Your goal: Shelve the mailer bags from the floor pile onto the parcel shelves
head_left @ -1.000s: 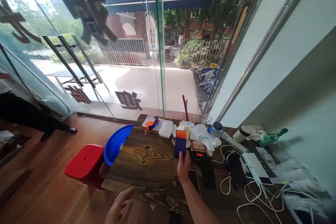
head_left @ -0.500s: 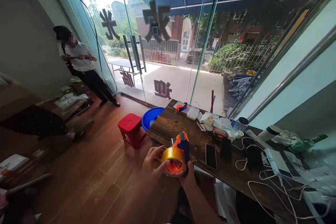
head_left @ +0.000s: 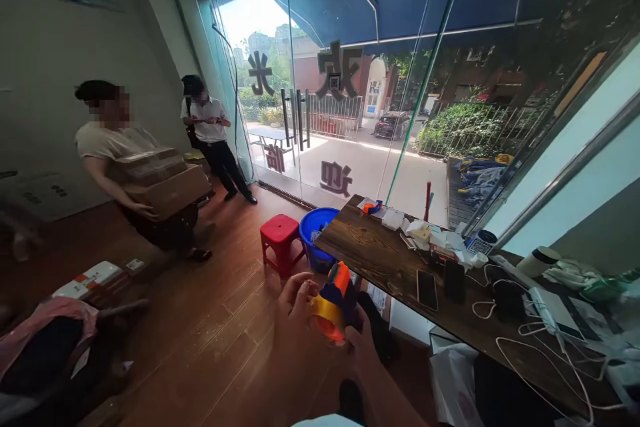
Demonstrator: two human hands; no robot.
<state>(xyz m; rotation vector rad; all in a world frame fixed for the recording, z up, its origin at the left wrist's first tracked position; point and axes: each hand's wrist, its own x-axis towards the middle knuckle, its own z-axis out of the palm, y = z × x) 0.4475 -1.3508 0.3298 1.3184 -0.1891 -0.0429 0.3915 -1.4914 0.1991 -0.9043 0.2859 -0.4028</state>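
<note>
A tape dispenser point(head_left: 339, 280), orange and dark blue, is in front of me above the floor, left of the table's near edge. On it sits a roll of yellow packing tape point(head_left: 327, 312) with an orange core. My right hand point(head_left: 361, 333) is closed round the dispenser's dark handle side, its fingers partly hidden. Against the left side of the roll is my left hand point(head_left: 295, 300), with curled fingers at the tape's edge; a loose tape end cannot be made out.
A dark wooden table point(head_left: 370, 250) to the right bears phones point(head_left: 427, 289), cables, papers and another dispenser point(head_left: 372, 207). Ahead stand a red stool point(head_left: 281, 240) and a blue tub point(head_left: 320, 250). At left, a person point(head_left: 110, 147) carries cardboard boxes point(head_left: 165, 187); another person point(head_left: 213, 127) stands by the glass.
My view has swung left, bringing the person with boxes fully into sight. The dispenser has turned in my hands, and my left thumb has shifted from the roll's core toward its left edge.
</note>
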